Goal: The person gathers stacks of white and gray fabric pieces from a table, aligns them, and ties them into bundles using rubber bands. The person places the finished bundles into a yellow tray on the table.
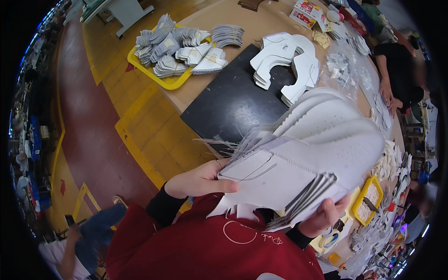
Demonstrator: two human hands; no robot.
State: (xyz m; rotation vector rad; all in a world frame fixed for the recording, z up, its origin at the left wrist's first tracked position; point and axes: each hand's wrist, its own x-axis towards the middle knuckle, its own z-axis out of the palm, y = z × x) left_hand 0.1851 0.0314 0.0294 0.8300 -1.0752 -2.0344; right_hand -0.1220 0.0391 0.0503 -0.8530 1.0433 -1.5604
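Held item: a thick fanned stack of white cut pieces (308, 149), flat and curved in outline, some with fine perforations and thin drawn lines, raised close to the camera above the near edge of the worktop (205, 91). Left hand (198, 179): grip clenched on the stack's left edge, thumb lying across the top sheet, fingers hidden beneath. Right hand (324, 214): grip grasping the stack's lower right corner from below, fingertips curled up over the grey layered edges. Both forearms wear black cuffs under red sleeves. Behind the stack: a black mat (228, 105) lying flat on the worktop, with loose thin threads at its near edge. On the mat's far side: a curved row of white horseshoe-shaped pieces (284, 60), stacked and overlapping. Far left corner of the worktop: a yellow tray (170, 83) carrying bundled grey-white pieces (179, 49), with further bundles just beside it. Right side: a smaller yellow tray (368, 198) among scattered white scraps. Another person in a black top (396, 70) stands at the far right, hands on the worktop.
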